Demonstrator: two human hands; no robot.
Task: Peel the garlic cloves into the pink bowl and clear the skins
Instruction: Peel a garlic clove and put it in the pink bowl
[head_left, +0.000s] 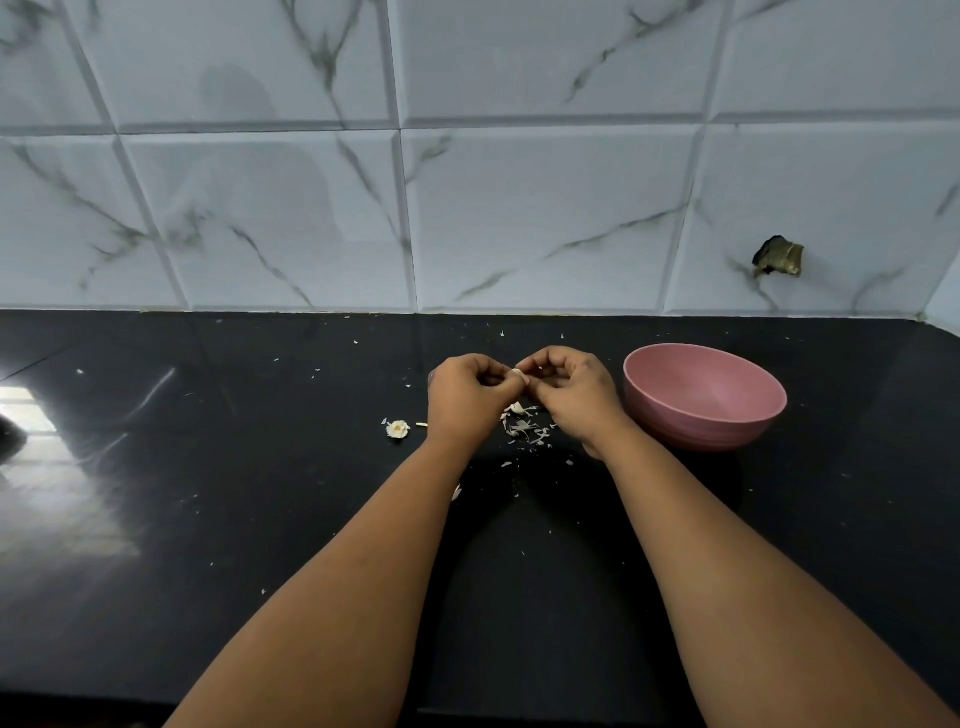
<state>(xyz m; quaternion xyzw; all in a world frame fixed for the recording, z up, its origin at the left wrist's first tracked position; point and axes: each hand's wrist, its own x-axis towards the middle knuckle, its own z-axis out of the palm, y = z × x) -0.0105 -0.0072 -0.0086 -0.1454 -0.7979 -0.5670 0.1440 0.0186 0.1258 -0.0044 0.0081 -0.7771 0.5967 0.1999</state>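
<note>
Head view: both my hands are out over the black desk, raised just above it, knuckles toward the camera. My left hand and right hand meet at the fingertips, and between them sits one pale clove. Left fingers are curled and pinch the clove from the left. Right fingers are curled and pinch it from the right. Most of the clove is hidden by my fingertips, so I can't tell how much skin is on it.

Below and between my hands lies a loose pile of skins on the desk. More flecks are scattered around it, out toward the wall.

The pink bowl stands upright on the desk just beside my right hand, to its right. The part of its inside I can see holds nothing; the near wall hides the bottom.

Left of my left wrist, apart from the pile, lies a small pale garlic stub with a thin sliver just beside it.

The wall behind is marble-look tile, with a dark ragged hole at right, above the bowl.
</note>
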